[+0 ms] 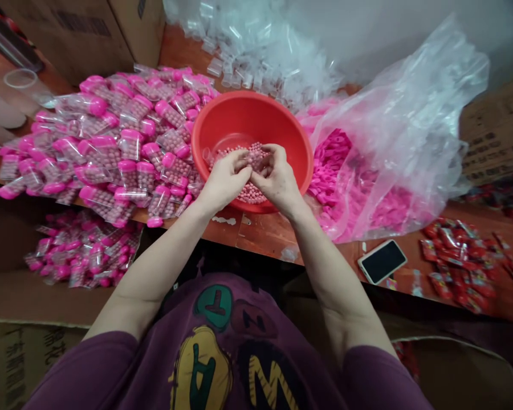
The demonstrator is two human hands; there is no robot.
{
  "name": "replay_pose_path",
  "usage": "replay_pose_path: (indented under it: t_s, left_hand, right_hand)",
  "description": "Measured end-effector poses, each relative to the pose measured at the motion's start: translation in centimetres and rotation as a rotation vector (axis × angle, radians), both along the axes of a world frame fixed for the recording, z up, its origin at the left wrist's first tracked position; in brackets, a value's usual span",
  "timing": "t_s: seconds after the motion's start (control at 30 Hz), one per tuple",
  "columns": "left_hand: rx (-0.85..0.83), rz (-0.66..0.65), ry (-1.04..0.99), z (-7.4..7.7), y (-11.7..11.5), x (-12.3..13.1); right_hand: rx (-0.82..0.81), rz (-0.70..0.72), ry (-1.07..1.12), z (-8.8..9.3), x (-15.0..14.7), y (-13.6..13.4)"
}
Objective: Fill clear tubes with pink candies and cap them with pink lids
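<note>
My left hand (227, 180) and my right hand (277, 182) meet low inside a red plastic basin (250, 111), above a heap of small pink balls (250, 192). A clear plastic tube (207, 156) sticks out from my left hand's fingers, its body mostly hidden. My right hand's curled fingers rest on the balls beside it, and I cannot tell whether they hold any. Left of the basin lies a large pile of clear tubes with pink caps (128, 149), filled with pink balls.
A plastic bag of pink pieces (350, 182) and a bag of clear tubes (256, 51) flank the basin on the wooden table (260, 236). A phone (382, 262) and red packets (459, 265) lie to the right. More capped tubes (83, 247) sit below the table edge.
</note>
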State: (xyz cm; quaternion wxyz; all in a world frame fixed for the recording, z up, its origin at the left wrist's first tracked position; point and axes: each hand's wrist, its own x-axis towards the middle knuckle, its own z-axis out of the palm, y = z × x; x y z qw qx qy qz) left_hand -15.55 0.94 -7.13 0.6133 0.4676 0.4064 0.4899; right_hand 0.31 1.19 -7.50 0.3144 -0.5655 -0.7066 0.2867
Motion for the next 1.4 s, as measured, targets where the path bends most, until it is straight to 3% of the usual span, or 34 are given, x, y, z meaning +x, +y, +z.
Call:
replay_pose_path:
  t_s: [0.2, 0.4, 0.53, 0.77, 0.97, 1.17, 1.4]
  left_hand:
    - [-0.194, -0.056, -0.22, 1.2, 0.6, -1.1]
    - [-0.186, -0.134, -0.186, 1.9, 0.8, -2.9]
    - [-0.179, -0.166, -0.125, 2.3, 1.0, -4.1]
    - [-0.207, -0.13, -0.004, 2.0, 1.4, -5.8]
    - [-0.209, -0.115, -0.007, 1.9, 1.7, -6.5]
    - [-0.224, -0.182, -0.029, 1.6, 1.9, -6.8]
    - [-0.169, -0.205, 0.056, 1.7, 1.7, -6.6]
  right_hand:
    - [-0.046, 0.121, 0.113, 1.2, 1.0, -0.3]
    - [-0.051, 0.268, 0.09, 3.6, 1.5, 0.2]
    - [-0.142, 0.352, 0.146, 4.5, 0.7, 1.0]
    - [-0.32, 0.433, 0.232, 4.7, 0.1, 2.7]
    - [-0.338, 0.337, 0.339, 4.8, -0.5, 3.0]
    - [-0.363, 0.438, 0.277, 5.3, -0.9, 3.1]
    - [-0.493, 0.504, 0.368, 4.1, -0.9, 3.5]
